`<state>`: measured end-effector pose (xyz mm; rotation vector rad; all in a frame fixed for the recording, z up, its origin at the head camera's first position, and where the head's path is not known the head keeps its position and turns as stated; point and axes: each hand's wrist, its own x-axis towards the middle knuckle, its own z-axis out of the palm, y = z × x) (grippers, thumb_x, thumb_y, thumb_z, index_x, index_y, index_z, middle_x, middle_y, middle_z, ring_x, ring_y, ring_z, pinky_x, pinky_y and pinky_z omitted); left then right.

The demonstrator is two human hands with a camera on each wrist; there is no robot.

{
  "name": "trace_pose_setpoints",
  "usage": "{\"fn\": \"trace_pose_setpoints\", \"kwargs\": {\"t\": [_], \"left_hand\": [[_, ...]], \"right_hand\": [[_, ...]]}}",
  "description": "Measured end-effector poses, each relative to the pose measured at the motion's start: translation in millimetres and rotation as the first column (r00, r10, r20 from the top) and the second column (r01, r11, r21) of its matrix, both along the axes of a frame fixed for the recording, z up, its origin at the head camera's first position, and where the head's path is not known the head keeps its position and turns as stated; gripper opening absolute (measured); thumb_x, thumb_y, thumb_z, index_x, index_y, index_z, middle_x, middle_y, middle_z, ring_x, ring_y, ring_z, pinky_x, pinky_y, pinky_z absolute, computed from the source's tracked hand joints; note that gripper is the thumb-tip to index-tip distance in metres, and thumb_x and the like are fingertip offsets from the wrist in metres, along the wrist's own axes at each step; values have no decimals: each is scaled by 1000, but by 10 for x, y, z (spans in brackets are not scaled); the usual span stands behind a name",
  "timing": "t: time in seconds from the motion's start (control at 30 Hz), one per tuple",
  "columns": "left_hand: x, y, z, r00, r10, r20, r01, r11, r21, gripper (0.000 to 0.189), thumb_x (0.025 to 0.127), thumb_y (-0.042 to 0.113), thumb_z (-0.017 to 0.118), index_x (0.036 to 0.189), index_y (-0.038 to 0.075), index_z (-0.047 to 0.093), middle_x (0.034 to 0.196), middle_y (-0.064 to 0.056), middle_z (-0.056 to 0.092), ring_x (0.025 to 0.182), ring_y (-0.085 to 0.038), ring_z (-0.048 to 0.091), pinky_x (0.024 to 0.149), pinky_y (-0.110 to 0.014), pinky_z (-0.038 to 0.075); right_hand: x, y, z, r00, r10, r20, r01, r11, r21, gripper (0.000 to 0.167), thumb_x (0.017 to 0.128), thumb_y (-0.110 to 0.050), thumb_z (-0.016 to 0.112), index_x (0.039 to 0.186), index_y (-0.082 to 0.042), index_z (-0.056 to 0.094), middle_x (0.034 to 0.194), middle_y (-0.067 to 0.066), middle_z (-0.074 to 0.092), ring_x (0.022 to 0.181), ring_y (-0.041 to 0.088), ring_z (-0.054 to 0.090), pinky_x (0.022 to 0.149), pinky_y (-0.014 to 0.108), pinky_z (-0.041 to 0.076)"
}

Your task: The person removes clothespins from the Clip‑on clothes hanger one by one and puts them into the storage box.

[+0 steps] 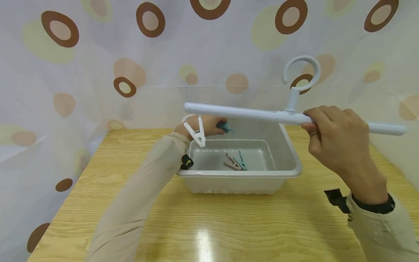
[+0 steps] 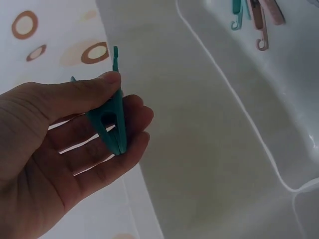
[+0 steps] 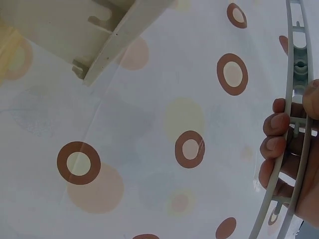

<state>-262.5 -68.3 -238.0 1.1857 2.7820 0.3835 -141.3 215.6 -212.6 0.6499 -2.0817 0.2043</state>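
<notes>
In the head view my right hand (image 1: 342, 140) grips the bar of a white plastic hanger (image 1: 242, 112), its round hook pointing up. A white clothespin (image 1: 198, 134) hangs below the bar near its left end. My left hand (image 1: 209, 125) is over the far left part of a grey-white basin (image 1: 239, 174). Between its thumb and fingers it pinches a teal clothespin (image 2: 115, 124), seen best in the left wrist view. On the basin floor lie a pinkish-brown clothespin (image 1: 233, 166) and another teal clothespin (image 1: 242, 163). The right wrist view shows fingers (image 3: 274, 144) wrapped round the hanger.
The basin stands on a wood-grain table (image 1: 209, 222). Behind and beside the table hangs a white sheet (image 1: 203, 43) printed with brown and beige circles. The hanger bar crosses above the basin's far side.
</notes>
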Motion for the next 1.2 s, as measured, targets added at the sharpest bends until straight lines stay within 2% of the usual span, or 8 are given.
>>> {"fn": "trace_pose_setpoints", "kwargs": {"t": [0.2,0.33,0.53,0.63,0.7,0.77,1.0,1.2], "left_hand": [[-43,-35,-112,999,3,35,-3,1000,14,19,85,12,73,97,-1,66,91,-11,68,85,-21,62,77,-29,49],[-45,-87,-99,994,54,99,-63,993,95,22,87,12,71,103,-1,67,96,-13,70,88,-23,65,78,-28,51],[-47,-309,215,999,10,-34,0,962,274,19,87,9,65,101,-3,70,93,-14,71,83,-25,65,76,-32,51],[4,-415,391,993,117,-3,-108,924,367,18,92,10,62,103,-2,69,96,-15,71,87,-25,66,81,-34,52],[45,-474,446,980,195,50,-198,888,416,19,94,13,61,105,-1,69,97,-14,70,87,-24,67,82,-34,52],[97,-532,465,973,223,57,-226,876,426,19,95,13,60,104,-1,69,95,-14,70,86,-24,67,82,-35,52],[318,-756,347,985,166,-38,-145,938,315,14,92,6,61,100,-1,70,93,-13,70,84,-25,64,80,-38,51],[472,-872,-40,993,38,-108,-14,978,209,11,87,7,68,95,0,70,93,-12,69,88,-29,62,87,-43,48]], "right_hand": [[-5,0,-20,1000,16,-3,-16,1000,6,55,102,-39,33,86,5,64,70,19,61,55,38,56,53,48,39],[-7,0,-17,1000,24,0,-24,1000,19,55,102,-38,33,87,5,64,70,19,61,55,37,56,53,47,40],[-12,-9,-28,999,37,2,-37,999,19,58,102,-41,31,87,5,64,71,18,62,58,37,56,54,48,41],[-20,-22,-34,999,49,-1,-49,999,19,57,102,-40,32,87,5,64,71,18,62,60,36,57,56,49,42],[-26,-24,-38,999,52,4,-52,998,25,56,102,-39,32,88,5,63,72,18,62,62,36,57,57,48,42],[-30,-24,-44,998,56,7,-56,998,31,55,102,-38,32,88,5,63,72,18,62,62,36,57,57,48,43],[-39,-24,-73,998,67,12,-67,997,33,53,101,-36,33,88,5,64,72,17,62,63,35,57,57,48,43],[-55,-37,-106,997,76,14,-76,997,25,55,102,-38,32,87,5,63,71,16,62,62,35,57,56,47,42]]}}
